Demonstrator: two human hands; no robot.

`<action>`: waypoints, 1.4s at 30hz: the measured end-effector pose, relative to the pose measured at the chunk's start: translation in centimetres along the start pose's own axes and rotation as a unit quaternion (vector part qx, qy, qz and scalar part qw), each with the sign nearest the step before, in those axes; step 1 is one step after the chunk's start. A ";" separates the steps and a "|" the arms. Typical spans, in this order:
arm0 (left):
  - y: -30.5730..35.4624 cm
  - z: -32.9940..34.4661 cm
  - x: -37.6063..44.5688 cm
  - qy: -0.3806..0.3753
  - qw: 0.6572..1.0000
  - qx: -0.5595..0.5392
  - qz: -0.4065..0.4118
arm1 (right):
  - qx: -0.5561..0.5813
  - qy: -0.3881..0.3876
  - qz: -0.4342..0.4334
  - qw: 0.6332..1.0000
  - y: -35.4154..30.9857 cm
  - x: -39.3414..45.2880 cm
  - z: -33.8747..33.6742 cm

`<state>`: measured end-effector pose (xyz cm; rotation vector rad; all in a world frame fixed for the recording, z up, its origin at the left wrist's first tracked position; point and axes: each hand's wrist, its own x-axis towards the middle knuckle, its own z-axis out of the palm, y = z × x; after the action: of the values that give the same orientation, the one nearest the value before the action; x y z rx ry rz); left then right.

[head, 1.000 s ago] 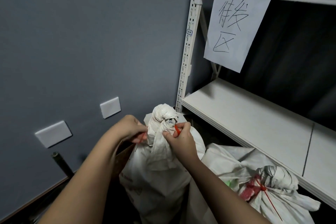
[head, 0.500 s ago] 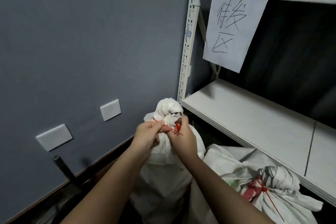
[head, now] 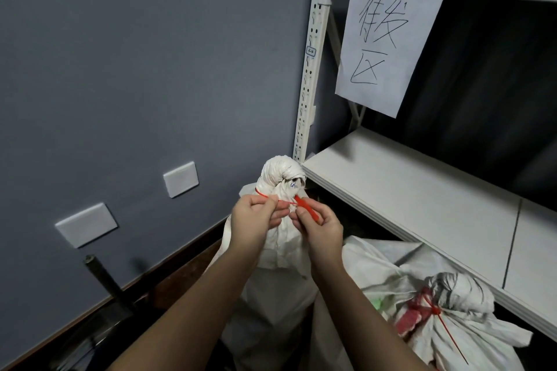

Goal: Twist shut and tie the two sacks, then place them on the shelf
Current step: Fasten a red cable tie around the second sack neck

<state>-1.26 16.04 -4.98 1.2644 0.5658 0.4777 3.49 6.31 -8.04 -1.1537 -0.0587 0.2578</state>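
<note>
A white woven sack (head: 280,274) stands upright in front of me, its neck twisted into a knob (head: 281,173). A thin red tie (head: 297,203) runs round the neck just below that knob. My left hand (head: 254,220) pinches the tie's left part against the sack. My right hand (head: 319,224) pinches the tie's thicker red end. A second white sack (head: 446,313) lies at the lower right, its twisted neck bound by a red tie (head: 435,310) with a long tail. The white shelf board (head: 422,199) runs along the right.
A perforated white shelf upright (head: 313,63) rises beside the sack's knob. A paper sign (head: 388,39) with handwritten characters hangs from the upper shelf rail. The grey wall on the left carries two white cover plates (head: 180,179). A dark metal post (head: 104,277) leans at lower left.
My left hand came from the sack's left side to the front of the neck and took hold of the red tie. The tie now shows looped round the neck.
</note>
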 end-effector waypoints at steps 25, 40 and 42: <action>-0.9 0.5 0.2 0.015 0.999 0.032 0.035 | 0.004 0.040 -0.053 0.998 0.1 -1.1 0.4; -0.7 0.9 -0.6 0.032 0.997 0.028 0.057 | 0.001 0.051 -0.076 0.996 0.3 -1.0 0.5; -0.7 0.9 -0.6 0.031 0.998 0.026 0.056 | 0.000 0.051 -0.078 0.996 0.3 -1.1 0.5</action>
<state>-1.12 14.89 -5.38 1.3390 0.5641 0.6003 2.29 6.65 -8.04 -1.1541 -0.0581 0.0600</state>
